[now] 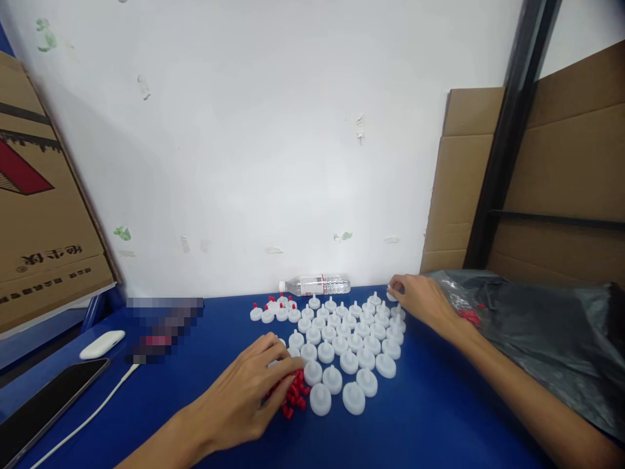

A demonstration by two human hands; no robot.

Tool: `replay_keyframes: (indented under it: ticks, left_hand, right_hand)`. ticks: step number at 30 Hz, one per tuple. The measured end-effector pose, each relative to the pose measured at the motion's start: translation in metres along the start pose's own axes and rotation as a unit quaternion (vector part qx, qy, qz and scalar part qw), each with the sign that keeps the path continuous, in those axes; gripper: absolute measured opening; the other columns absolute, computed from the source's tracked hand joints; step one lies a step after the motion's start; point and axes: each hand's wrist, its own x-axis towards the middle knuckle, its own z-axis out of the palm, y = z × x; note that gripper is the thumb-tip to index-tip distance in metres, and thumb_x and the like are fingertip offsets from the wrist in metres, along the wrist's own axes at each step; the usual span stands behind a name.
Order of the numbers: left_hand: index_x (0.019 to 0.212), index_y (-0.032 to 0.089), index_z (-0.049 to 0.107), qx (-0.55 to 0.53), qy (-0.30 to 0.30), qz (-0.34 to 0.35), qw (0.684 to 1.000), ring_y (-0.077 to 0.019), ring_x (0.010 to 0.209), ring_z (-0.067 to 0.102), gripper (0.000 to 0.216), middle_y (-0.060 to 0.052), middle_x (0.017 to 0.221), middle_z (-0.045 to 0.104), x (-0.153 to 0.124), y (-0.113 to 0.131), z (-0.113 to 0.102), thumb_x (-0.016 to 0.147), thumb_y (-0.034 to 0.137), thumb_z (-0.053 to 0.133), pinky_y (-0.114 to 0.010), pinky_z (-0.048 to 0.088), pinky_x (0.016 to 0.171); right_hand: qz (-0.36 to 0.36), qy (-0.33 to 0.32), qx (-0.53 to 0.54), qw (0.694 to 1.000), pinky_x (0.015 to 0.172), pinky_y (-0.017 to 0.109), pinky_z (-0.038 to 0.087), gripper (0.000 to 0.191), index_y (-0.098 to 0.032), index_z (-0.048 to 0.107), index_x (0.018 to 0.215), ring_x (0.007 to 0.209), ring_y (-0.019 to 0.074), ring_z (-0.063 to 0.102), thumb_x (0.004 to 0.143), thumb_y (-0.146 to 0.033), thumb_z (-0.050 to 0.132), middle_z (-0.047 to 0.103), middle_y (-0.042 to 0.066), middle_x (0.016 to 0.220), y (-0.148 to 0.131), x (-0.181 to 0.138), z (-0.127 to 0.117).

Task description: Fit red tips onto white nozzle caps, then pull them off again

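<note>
My left hand (pixel 254 391) reaches into a pile of small red caps (pixel 295 393), thumb and forefinger pinched on a red cap there. Some of the pile is hidden under its fingers. Far right, my right hand (pixel 422 296) grips a white nozzle lid (pixel 391 294) at the edge of the group, mostly covered by the fingers. Between the hands many white nozzle lids (pixel 340 345) stand spout up on the blue table (pixel 215 352). Behind my left hand is a smaller cluster of white lids with red tips (pixel 282 312).
A clear plastic bottle (pixel 317 284) lies against the white wall. At left are a phone (pixel 49 410), a white case (pixel 102 344) and a white cable (pixel 92 417). A dark plastic bag (pixel 537 339) lies at right. Cardboard (pixel 463 182) leans behind it.
</note>
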Motion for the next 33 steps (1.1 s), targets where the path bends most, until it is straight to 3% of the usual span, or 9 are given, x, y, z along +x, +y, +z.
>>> replay_keyframes:
  ticks: [5,8,12,15,18,21,25,29,33]
  left_hand:
    - [0.122,0.022,0.056,0.004,-0.011,0.001,1.0,-0.0221,0.094,0.051,0.028,-0.007,0.099,0.062,0.0,-0.003,0.004,0.098,0.014,0.046,-0.036,0.047,0.081]
    - [0.111,0.021,0.059,-0.002,0.033,-0.008,0.999,-0.0205,0.092,0.051,0.019,-0.005,0.096,0.062,0.001,-0.01,0.006,0.101,0.018,0.043,-0.034,0.045,0.081]
    - [0.087,0.019,0.056,-0.004,0.115,-0.074,0.991,-0.0184,0.084,0.051,0.025,-0.003,0.085,0.06,0.001,-0.03,0.006,0.103,0.023,0.038,-0.032,0.044,0.076]
    - [0.077,0.019,0.052,0.015,0.137,-0.143,0.98,-0.0193,0.082,0.051,0.035,-0.003,0.078,0.057,-0.002,-0.052,0.007,0.105,0.03,0.034,-0.034,0.046,0.077]
    - [0.098,0.02,0.06,0.037,0.146,-0.211,0.966,-0.0225,0.099,0.055,0.029,-0.005,0.099,0.064,-0.007,-0.077,0.011,0.104,0.035,0.036,-0.039,0.048,0.088]
    - [0.136,0.019,0.05,0.079,0.124,-0.238,0.96,-0.0257,0.124,0.05,0.04,-0.009,0.134,0.057,-0.015,-0.102,0.02,0.104,0.032,0.03,-0.046,0.042,0.107]
    - [0.147,0.012,0.042,0.134,0.059,-0.232,0.962,-0.0313,0.14,0.039,0.05,-0.014,0.153,0.042,-0.019,-0.12,0.029,0.102,0.029,0.027,-0.051,0.037,0.113]
    - [0.139,0.013,0.052,0.112,0.045,-0.273,0.955,-0.0303,0.129,0.052,0.049,-0.014,0.14,0.056,-0.014,-0.114,0.021,0.101,0.033,0.028,-0.048,0.043,0.106]
    - [0.109,0.02,0.066,0.062,0.074,-0.312,0.945,-0.0247,0.101,0.065,0.033,-0.007,0.109,0.071,-0.009,-0.103,0.007,0.098,0.035,0.038,-0.037,0.049,0.089]
  right_hand:
    - [0.008,-0.02,0.025,0.999,0.064,0.029,0.04,0.019,-0.022,0.071,0.09,0.082,0.0238,0.07,0.091,-0.032,0.055,0.076,0.004,0.088,0.006,0.002,0.011]
    - [0.013,-0.028,0.034,0.999,0.063,0.029,0.04,0.022,-0.022,0.071,0.088,0.081,0.0243,0.071,0.093,-0.036,0.054,0.077,0.004,0.084,0.008,0.003,0.017]
    - [0.014,-0.023,0.042,0.999,0.062,0.029,0.04,0.024,-0.023,0.07,0.089,0.077,0.0245,0.071,0.095,-0.036,0.052,0.077,0.004,0.083,0.007,0.004,0.02]
    - [0.017,-0.011,0.045,0.999,0.062,0.03,0.04,0.024,-0.023,0.069,0.091,0.078,0.0253,0.07,0.095,-0.036,0.05,0.076,0.005,0.082,0.007,0.004,0.018]
    - [0.013,0.002,0.052,0.999,0.063,0.03,0.04,0.025,-0.023,0.069,0.093,0.079,0.0248,0.07,0.096,-0.036,0.048,0.076,0.005,0.085,0.004,0.005,0.014]
    - [0.001,0.022,0.064,0.998,0.063,0.029,0.041,0.026,-0.023,0.069,0.093,0.077,0.0238,0.07,0.096,-0.036,0.047,0.076,0.004,0.083,0.001,0.004,0.011]
    - [-0.024,0.057,0.071,0.996,0.06,0.029,0.04,0.028,-0.022,0.07,0.089,0.069,0.0232,0.07,0.095,-0.035,0.046,0.075,0.004,0.075,-0.003,0.004,0.01]
    - [-0.041,0.072,0.079,0.993,0.06,0.029,0.041,0.029,-0.022,0.071,0.088,0.067,0.0229,0.069,0.095,-0.035,0.046,0.074,0.004,0.072,-0.006,0.003,0.009]
    - [-0.059,0.086,0.099,0.99,0.061,0.029,0.043,0.029,-0.022,0.071,0.086,0.067,0.0221,0.07,0.095,-0.036,0.047,0.074,0.003,0.072,-0.01,0.002,0.007]
